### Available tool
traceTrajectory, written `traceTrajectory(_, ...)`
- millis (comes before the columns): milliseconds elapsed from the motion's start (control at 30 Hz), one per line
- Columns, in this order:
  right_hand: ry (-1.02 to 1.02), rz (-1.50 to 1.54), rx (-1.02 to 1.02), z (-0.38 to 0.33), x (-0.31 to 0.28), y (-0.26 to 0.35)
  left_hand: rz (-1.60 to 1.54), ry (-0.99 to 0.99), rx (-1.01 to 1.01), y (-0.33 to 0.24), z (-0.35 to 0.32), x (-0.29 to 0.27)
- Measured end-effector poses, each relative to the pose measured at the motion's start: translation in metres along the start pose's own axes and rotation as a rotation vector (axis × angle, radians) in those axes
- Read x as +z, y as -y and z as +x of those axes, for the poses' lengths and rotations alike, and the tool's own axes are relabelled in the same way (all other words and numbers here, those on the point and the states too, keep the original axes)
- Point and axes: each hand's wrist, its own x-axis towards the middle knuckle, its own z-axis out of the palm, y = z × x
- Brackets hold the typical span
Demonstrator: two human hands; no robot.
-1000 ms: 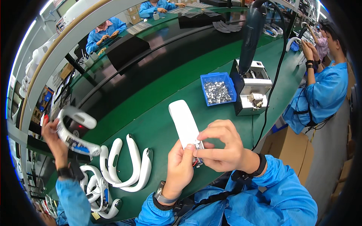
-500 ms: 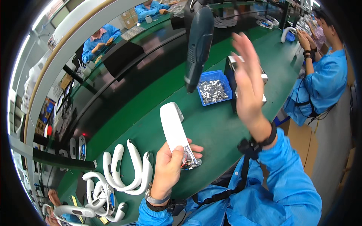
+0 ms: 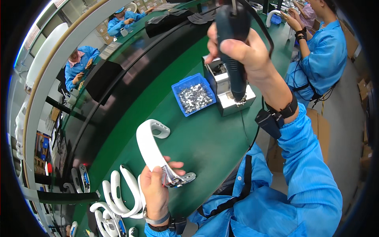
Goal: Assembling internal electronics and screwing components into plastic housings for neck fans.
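Note:
My right hand [image 3: 252, 55] is wrapped round a dark electric screwdriver [image 3: 235, 67] that hangs upright from above. Its lower end is over the front of a metal screw-feeder box [image 3: 236, 106]; whether it touches cannot be told. My left hand [image 3: 156, 189] grips a curved white plastic housing [image 3: 148, 144], its thumb on top near the open end. Thin wires and small parts show at that end, next to my fingers. A blue tray [image 3: 182, 110] full of small metal pieces stands beside the box.
Several curved white housings [image 3: 116, 191] lie on the green bench [image 3: 197, 146] at the lower left. A grey frame post [image 3: 33, 98] rises at the left. On the right a co-worker in blue [image 3: 319, 55] handles a white part; two people sit across the bench.
My right hand, open and raised before, has closed round the screwdriver, now over the metal box. The left hand has tilted the housing, so its curved far end shows. The view has shifted.

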Motion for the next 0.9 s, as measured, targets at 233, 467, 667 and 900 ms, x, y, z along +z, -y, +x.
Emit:
traceTrajectory(233, -0.289, -0.280, -0.040, -0.052, -0.018, -0.017, -0.004, -0.018, 0.029, 0.000, 0.014, 0.013)
traceTrajectory(467, -0.435, -0.262, -0.166, -0.075, -0.022, -0.042, -0.042, 0.049, 0.004, 0.005, 0.038, 0.037)
traceTrajectory(667, -0.465, -0.191, -0.185, -0.080, -0.026, -0.051, -0.040, 0.046, 0.019, 0.004, 0.039, 0.038)
traceTrajectory(900, -0.445, -0.214, -0.146, -0.079, -0.023, -0.056, -0.031, 0.087, 0.033, 0.004, 0.040, 0.034)
